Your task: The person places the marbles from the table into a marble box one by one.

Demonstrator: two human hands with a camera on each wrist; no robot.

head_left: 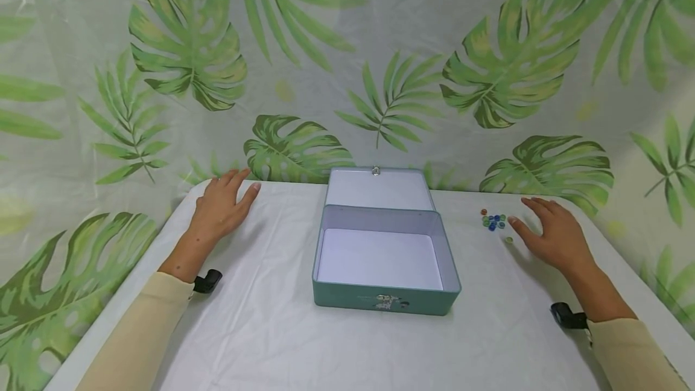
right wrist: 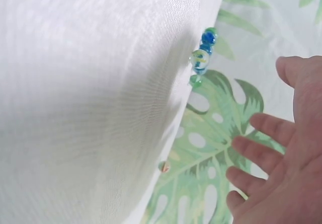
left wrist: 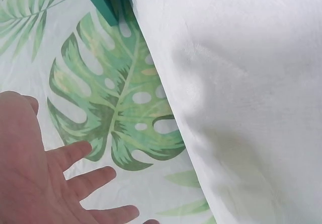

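Observation:
A green tin box (head_left: pixel 380 299) stands in the middle of the table with its lid (head_left: pixel 379 189) tipped back and its white inside bare. To the right of the box lies a loose cluster of glass marbles (head_left: pixel 493 222), mostly blue and green, with an orange marble (head_left: pixel 484 212) at its far side and a pale green marble (head_left: pixel 508 239) nearer. My right hand (head_left: pixel 556 237) hovers just right of the marbles, fingers spread and holding nothing. On the far left my left hand (head_left: pixel 219 207) is held over the table, fingers apart, with nothing in it.
A white cloth (head_left: pixel 260 330) covers the table. Behind it hangs a pale curtain (head_left: pixel 391 29) printed with green leaves. A black strap device (head_left: pixel 208 281) sits on the left wrist and another black device (head_left: pixel 568 316) on the right.

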